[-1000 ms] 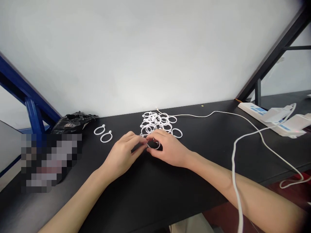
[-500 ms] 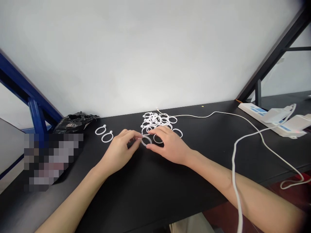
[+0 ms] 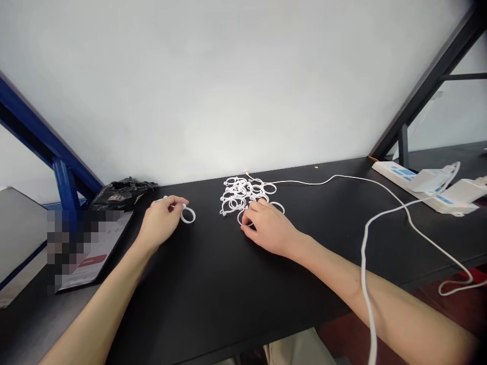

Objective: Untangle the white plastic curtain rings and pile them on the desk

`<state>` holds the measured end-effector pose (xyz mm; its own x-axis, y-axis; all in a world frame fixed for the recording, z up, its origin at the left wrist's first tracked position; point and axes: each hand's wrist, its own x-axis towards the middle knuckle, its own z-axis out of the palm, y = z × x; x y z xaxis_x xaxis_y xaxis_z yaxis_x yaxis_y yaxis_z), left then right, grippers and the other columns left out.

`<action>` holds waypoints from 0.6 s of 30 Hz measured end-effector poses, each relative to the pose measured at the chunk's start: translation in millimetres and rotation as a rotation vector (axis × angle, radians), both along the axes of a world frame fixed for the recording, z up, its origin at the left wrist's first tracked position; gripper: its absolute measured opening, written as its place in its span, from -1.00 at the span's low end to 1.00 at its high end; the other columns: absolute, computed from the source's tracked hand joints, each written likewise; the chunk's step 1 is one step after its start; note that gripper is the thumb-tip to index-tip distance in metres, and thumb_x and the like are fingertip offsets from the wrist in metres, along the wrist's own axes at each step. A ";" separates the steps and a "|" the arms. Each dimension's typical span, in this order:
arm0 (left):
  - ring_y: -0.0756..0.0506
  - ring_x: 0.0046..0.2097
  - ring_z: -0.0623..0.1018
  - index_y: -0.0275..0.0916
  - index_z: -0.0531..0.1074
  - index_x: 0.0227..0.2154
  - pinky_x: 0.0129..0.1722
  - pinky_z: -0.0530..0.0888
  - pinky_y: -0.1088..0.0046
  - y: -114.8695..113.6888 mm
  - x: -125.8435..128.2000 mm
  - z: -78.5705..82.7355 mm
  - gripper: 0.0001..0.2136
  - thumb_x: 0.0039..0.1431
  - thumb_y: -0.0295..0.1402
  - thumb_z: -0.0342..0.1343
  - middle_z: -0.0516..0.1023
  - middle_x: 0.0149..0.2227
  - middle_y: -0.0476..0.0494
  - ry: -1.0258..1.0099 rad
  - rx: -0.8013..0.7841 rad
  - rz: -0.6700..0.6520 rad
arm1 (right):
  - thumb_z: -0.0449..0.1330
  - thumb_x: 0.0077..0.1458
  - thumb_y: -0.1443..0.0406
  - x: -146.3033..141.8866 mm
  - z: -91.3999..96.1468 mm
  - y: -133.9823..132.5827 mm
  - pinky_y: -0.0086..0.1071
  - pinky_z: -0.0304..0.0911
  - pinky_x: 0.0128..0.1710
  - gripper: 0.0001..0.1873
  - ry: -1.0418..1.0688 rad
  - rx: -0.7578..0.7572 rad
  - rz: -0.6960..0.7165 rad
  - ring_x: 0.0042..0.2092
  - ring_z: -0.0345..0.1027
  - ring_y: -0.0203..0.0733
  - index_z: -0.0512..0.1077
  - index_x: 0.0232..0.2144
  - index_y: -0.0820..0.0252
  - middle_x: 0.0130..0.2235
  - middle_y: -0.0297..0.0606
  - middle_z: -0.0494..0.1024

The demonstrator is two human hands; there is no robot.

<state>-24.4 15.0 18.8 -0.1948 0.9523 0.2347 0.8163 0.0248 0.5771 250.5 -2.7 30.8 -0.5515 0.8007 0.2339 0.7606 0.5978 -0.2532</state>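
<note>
My left hand (image 3: 164,218) is at the left of the black table, its thumb and fingers closed on the small knob of a white curtain ring (image 3: 188,215). That ring lies at or just over the tabletop, and the hand covers most of the other rings there. My right hand (image 3: 268,225) rests at the front of a pile of white curtain rings (image 3: 238,190). Its thumb and fingers are pinched at one white ring (image 3: 240,217) on the near edge of the pile, partly hidden by the fingers.
The black table (image 3: 213,294) ends at a white wall. At the left lie a crumpled black plastic bag (image 3: 119,192) and a tablet-like screen (image 3: 101,253), partly blurred. A white power strip (image 3: 414,187) with plugs sits at the right, and a white cable (image 3: 365,263) crosses over my right forearm.
My left hand has moved left with a white curtain ring, away from my right hand. My right hand has shifted slightly right, onto a ring at the pile's near edge.
</note>
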 end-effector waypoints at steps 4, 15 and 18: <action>-0.29 -0.09 0.45 -0.13 0.57 -0.26 -0.09 0.40 0.18 2.7 -6.4 -7.5 -0.73 0.14 -0.27 -0.04 0.62 -0.21 -0.16 0.169 0.156 0.005 | 0.15 0.20 0.36 0.2 0.1 -0.3 -0.26 0.28 -0.20 -0.86 0.009 0.011 0.011 -0.19 0.29 -0.12 0.46 -0.41 0.20 -0.30 -0.20 0.47; -0.10 -0.25 0.55 -0.08 0.52 -0.09 -0.20 0.46 0.37 -26.7 41.9 11.7 -0.65 0.24 -0.04 0.01 0.63 -0.18 -0.02 -0.162 -0.056 -0.373 | 0.05 0.32 0.28 -6.4 0.1 -7.6 -0.44 0.26 -0.31 -0.83 0.208 0.069 0.263 -0.34 0.25 -0.37 0.44 -0.18 0.17 -0.12 -0.24 0.33; -0.09 -0.24 0.56 -0.11 0.50 -0.10 -0.20 0.47 0.40 -30.6 44.7 12.9 -0.66 0.24 -0.03 0.04 0.63 -0.22 -0.01 -0.295 -0.108 -0.459 | 0.06 0.32 0.29 -6.4 -1.2 -8.2 -0.46 0.23 -0.32 -0.86 0.237 0.049 0.273 -0.32 0.26 -0.38 0.42 -0.21 0.13 -0.12 -0.27 0.32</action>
<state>20.3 -15.6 31.7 0.2029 0.9706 0.1298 0.5614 -0.2238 0.7967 244.1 -10.9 29.6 -0.6691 0.6162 0.4155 0.4951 0.7865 -0.3693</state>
